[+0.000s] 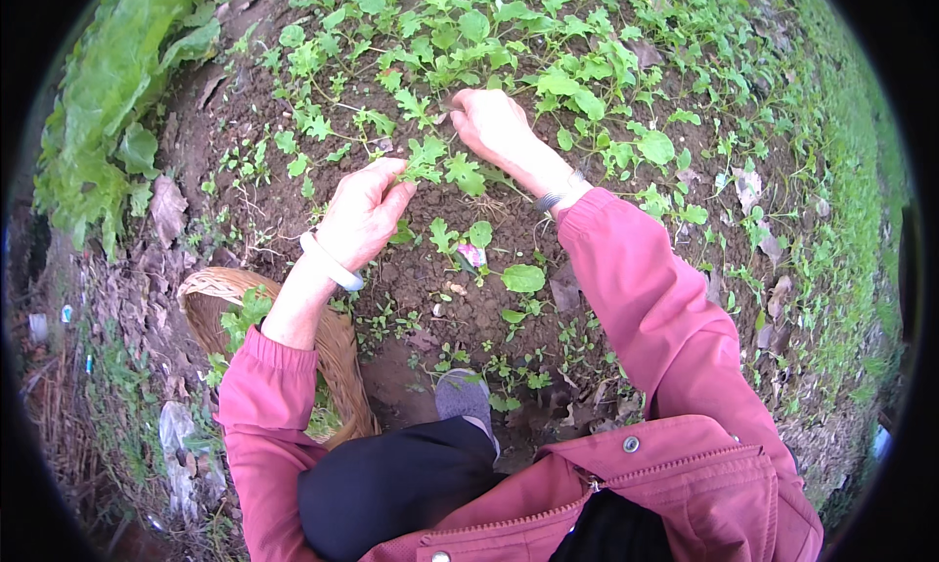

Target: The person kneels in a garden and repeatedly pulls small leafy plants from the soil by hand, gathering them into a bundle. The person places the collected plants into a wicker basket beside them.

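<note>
My left hand (363, 213), with a white bangle at its wrist, pinches the lobed leaves of a small leafy green plant (424, 160) between thumb and fingers. Up and to the right, my right hand (497, 125) is curled low over the brown soil (469, 312) among the stems. Its fingertips are bent in and blurred, so what lies between them cannot be made out. A woven wicker basket (351, 371) stands beneath my left forearm, which covers part of it. Picked-looking leafy greens (249, 314) show inside.
Dense young greens (579, 85) grow ahead and to the right. Large leafy plants (110, 114) stand at the far left. Dry leaves (169, 210) and a clear plastic scrap (180, 459) litter the left ground. A pink wrapper piece (471, 254) lies before my grey shoe (462, 397).
</note>
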The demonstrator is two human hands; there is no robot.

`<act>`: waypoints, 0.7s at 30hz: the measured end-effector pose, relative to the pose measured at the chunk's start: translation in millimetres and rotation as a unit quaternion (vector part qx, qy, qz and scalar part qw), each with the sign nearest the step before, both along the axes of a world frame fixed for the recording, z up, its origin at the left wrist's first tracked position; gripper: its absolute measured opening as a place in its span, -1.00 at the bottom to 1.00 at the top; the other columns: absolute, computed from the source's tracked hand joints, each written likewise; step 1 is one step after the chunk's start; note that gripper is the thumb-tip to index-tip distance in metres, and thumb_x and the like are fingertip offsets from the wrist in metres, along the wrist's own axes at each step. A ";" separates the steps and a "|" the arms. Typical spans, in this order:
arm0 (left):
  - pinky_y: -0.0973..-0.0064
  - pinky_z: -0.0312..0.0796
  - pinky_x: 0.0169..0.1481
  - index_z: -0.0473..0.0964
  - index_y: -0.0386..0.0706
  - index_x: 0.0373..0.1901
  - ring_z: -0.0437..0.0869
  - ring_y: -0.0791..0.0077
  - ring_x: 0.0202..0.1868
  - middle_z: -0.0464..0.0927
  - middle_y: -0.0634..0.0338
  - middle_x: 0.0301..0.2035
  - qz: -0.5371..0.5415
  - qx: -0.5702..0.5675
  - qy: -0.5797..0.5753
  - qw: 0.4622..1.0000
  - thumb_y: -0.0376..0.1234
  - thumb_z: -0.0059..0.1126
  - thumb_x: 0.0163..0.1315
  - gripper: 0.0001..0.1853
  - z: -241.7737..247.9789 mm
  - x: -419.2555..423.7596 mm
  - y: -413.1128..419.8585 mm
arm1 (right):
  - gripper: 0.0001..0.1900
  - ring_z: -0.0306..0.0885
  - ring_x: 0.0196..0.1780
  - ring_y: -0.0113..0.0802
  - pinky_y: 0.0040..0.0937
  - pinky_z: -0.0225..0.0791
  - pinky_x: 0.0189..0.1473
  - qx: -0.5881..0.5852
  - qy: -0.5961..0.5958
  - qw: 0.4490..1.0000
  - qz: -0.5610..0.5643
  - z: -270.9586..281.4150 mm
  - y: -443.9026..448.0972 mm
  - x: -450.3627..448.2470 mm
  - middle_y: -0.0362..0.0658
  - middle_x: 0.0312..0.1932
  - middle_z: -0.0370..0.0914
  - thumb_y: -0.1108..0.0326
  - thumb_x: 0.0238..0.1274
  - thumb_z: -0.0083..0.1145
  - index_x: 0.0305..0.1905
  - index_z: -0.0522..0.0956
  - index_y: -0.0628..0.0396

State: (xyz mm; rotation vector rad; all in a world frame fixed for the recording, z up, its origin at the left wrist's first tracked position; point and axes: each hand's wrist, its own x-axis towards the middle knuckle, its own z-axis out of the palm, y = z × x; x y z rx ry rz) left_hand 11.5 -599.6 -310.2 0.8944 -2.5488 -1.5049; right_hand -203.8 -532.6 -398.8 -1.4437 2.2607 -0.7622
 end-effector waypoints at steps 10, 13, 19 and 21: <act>0.40 0.37 -0.35 0.47 -0.36 -0.16 0.54 0.35 -0.48 0.48 0.05 -0.45 0.001 0.043 0.002 0.999 -0.41 0.07 0.28 -0.81 0.2 3.2 1.5 | -0.83 0.64 -0.28 -0.09 -0.18 0.49 -0.20 0.003 0.020 0.996 0.090 32.5 55.8 13.8 0.00 -0.39 0.63 0.34 0.17 0.14 -0.23 0.61 0.20; 0.70 0.30 -0.53 0.49 -0.24 -0.03 0.40 0.76 -0.61 0.42 0.44 -0.56 -0.005 0.054 0.018 0.998 -0.38 0.07 0.38 -0.81 1.0 3.0 2.9 | -0.81 0.57 -0.46 -0.40 -0.37 0.44 -0.38 0.089 -0.222 0.956 0.168 57.3 64.1 -6.9 -0.14 -0.48 0.61 0.30 0.21 0.17 -0.21 0.62 0.20; 0.70 0.29 -0.54 0.47 -0.23 -0.06 0.40 0.76 -0.61 0.39 0.45 -0.57 0.037 0.096 -0.011 0.995 -0.36 0.09 0.38 -0.81 3.1 3.4 4.1 | -0.78 0.60 -0.48 -0.54 -0.51 0.46 -0.40 0.053 -0.236 0.964 -0.112 69.0 51.3 -63.9 -0.18 -0.49 0.64 0.31 0.18 0.16 -0.21 0.66 0.24; 0.70 0.28 -0.55 0.47 -0.23 -0.07 0.40 0.76 -0.61 0.39 0.46 -0.57 0.041 0.099 -0.012 0.994 -0.36 0.09 0.37 -0.82 3.4 3.1 3.8 | -0.81 0.53 -0.54 -0.63 -0.60 0.31 -0.63 0.064 -0.253 0.960 -0.101 60.1 51.9 -67.6 -0.22 -0.50 0.64 0.32 0.26 0.16 -0.20 0.66 0.21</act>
